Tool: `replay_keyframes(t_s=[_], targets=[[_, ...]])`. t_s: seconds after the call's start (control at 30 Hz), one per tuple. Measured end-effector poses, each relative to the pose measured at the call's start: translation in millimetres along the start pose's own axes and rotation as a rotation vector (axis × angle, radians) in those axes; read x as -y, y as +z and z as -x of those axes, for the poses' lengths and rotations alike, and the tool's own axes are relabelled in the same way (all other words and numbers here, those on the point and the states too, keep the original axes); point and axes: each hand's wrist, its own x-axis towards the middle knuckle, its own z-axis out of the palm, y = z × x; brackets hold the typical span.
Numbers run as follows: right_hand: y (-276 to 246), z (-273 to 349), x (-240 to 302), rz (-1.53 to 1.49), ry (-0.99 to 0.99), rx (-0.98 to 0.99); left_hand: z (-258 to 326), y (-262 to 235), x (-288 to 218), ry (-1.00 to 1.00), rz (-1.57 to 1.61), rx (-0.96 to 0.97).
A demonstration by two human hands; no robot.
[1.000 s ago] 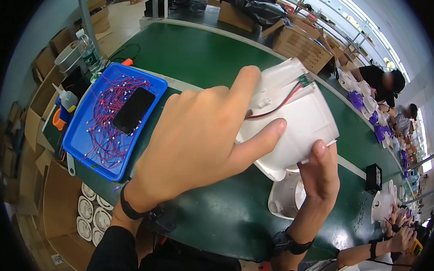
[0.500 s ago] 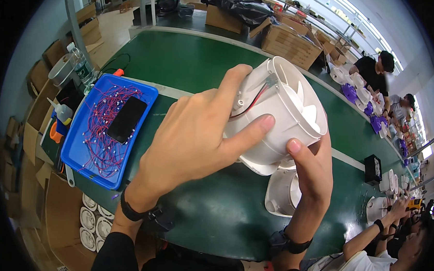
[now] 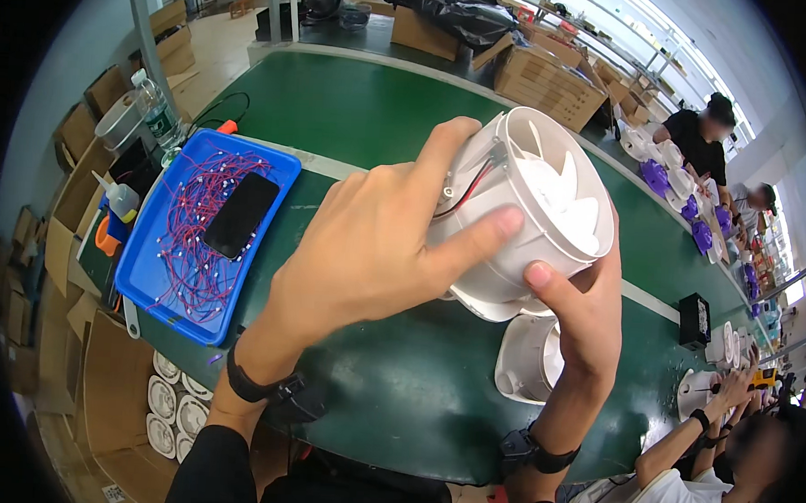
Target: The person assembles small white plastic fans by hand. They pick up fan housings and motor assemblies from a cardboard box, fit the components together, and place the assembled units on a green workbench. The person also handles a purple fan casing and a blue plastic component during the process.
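Note:
Between my hands, above the green table, I hold a white plastic fan housing [image 3: 502, 256], tilted so its round opening shows white fan blades [image 3: 558, 191]. My left hand [image 3: 377, 237] is wrapped round its left side, thumb lying on the outer wall. My right hand [image 3: 589, 305] grips the right side, its thumb pressed to the wall near the rim and its other fingers mostly hidden. A red and black wire pair [image 3: 474, 190] runs along the housing beside my left fingers. Below, a second white housing [image 3: 526, 369] rests on the table, partly covered by my right hand and wrist.
At the left, a blue tray [image 3: 162, 308] holds thin red and blue wires [image 3: 192, 251] with white connectors and a black phone [image 3: 241, 216]. A bottle [image 3: 157, 110] stands behind it. A carton [image 3: 113, 392] of white round parts sits lower left. Co-workers [image 3: 705, 139] work along the right.
The housing has turned slightly, so more of its opening and blades shows. Both hands keep their hold, and the view has shifted a little.

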Motion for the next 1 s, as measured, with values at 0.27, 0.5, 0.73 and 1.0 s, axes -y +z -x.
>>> replay_keyframes(t_s=[0.27, 0.5, 0.73, 1.0], targets=[[-5.1, -0.8, -9.0, 0.275, -0.195, 0.029, -14.1, 26.6, 33.4, -0.057, 0.548, 0.058], [-26.7, 0.1, 0.0, 0.220, -0.156, 0.109, -15.0, 22.1, 35.1, -0.036, 0.421, 0.080], [-31.5, 3.0, 8.3, 0.495, 0.087, 0.077, -3.1, 13.7, 18.1, 0.191, 0.063, 0.032], [-38.2, 4.0, 1.5, 0.687, -0.024, 0.485, 2.3, -0.1, 17.2, 0.337, 0.079, 0.217]])
